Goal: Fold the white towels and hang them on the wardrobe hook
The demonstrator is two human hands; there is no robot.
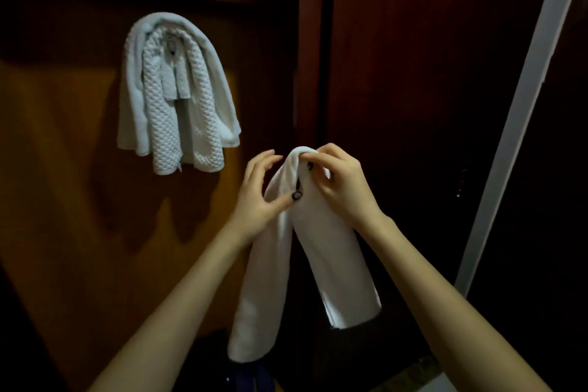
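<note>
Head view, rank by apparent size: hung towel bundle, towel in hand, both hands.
1. towel in hand, slightly, and nearer the camera
2. hung towel bundle
3. left hand and right hand, alike

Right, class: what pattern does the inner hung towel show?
White waffle weave on the inner towel; head view.

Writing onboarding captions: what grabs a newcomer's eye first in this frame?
The folded white towel at centre, hanging in two halves, its top fold pinched by the right hand while the thumb of the left hand touches it. Next, the bundle of hung towels at upper left, pale against the dark wardrobe panel.
</note>
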